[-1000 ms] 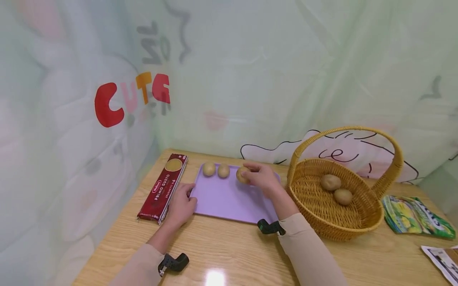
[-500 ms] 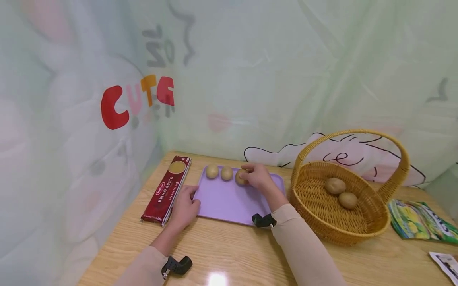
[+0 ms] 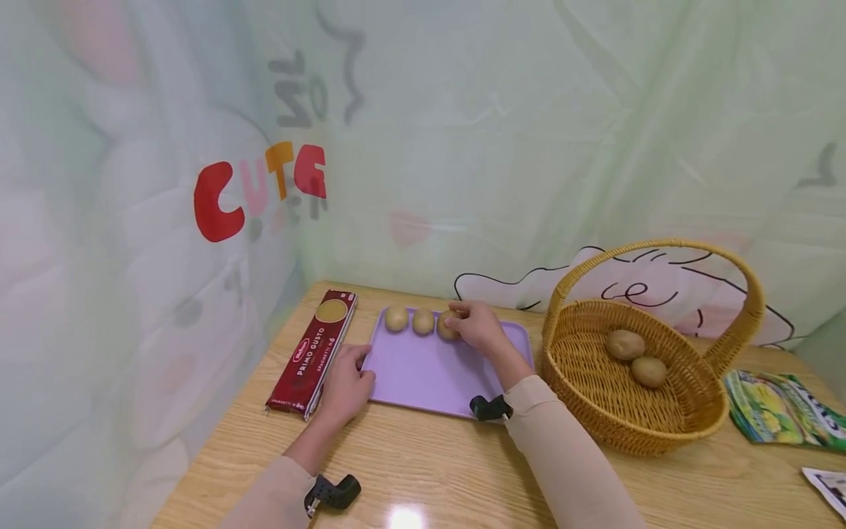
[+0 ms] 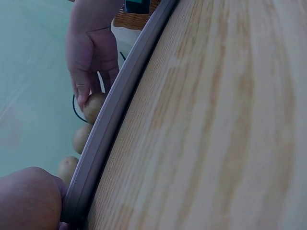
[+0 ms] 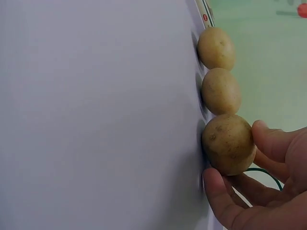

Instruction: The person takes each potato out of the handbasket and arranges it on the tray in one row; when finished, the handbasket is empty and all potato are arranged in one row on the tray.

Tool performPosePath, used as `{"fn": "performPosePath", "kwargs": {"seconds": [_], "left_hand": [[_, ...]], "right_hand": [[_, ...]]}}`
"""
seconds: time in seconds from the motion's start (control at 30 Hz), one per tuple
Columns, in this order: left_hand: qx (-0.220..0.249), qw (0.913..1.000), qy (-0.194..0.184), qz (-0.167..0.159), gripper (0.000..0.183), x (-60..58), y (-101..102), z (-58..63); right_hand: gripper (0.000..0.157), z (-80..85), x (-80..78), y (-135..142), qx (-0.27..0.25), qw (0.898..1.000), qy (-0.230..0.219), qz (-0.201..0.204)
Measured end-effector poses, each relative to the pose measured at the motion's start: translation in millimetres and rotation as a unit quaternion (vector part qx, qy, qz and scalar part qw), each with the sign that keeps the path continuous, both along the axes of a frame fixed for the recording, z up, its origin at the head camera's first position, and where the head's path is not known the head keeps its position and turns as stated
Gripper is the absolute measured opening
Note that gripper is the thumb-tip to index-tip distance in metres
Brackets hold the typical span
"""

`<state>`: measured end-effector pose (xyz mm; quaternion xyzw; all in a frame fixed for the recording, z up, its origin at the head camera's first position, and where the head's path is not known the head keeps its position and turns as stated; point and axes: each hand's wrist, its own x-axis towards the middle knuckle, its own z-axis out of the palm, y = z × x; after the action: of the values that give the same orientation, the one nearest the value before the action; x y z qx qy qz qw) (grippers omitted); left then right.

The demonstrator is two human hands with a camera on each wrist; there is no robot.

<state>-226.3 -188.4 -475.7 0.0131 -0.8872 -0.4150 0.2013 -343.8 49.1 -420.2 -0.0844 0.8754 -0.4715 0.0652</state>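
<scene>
From my head view, the right hand (image 3: 480, 325) has drawn the held potato (image 3: 447, 326) leftward over the last second. The gap to the middle potato (image 3: 423, 321) has closed to almost nothing; in the right wrist view they look to be touching. The left potato (image 3: 396, 318) sits just beyond, so I have three in a row along the far edge of the tray (image 3: 429, 378). I judge this as the row's third place being filled, with the release not yet made: the right hand pinches the held potato. The left hand (image 3: 346, 382) pinches the tray's left rim.

The held potato is nearly round and partly covered by the hand, so I cannot name a clear long axis; its spotted side is turned toward me in the right wrist view. The row itself runs left to right.

On the right of the table (image 3: 456, 470), the basket (image 3: 651, 435) holds the far potato (image 3: 625, 344) and the near potato (image 3: 649, 372).
</scene>
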Motion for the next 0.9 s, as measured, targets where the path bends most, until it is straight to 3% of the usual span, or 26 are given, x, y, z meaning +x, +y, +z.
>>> {"fn": "performPosePath", "kwargs": {"seconds": [0.43, 0.63, 0.9], "left_hand": [[-0.004, 0.9999, -0.007, 0.005, 0.044, 0.4, 1, 0.3], [0.002, 1.0000, -0.003, 0.002, 0.044, 0.1, 3, 1.1], [-0.003, 1.0000, 0.002, 0.002, 0.043, 1.3, 0, -1.3]], "right_hand": [[0.046, 0.4, 9.3, 17, -0.004, 1.000, 0.013, -0.004], [0.044, 7.3, 30.6, 31, -0.004, 0.999, 0.041, 0.011], [0.043, 20.3, 67.2, 41, -0.043, 0.998, 0.048, 0.009]]}}
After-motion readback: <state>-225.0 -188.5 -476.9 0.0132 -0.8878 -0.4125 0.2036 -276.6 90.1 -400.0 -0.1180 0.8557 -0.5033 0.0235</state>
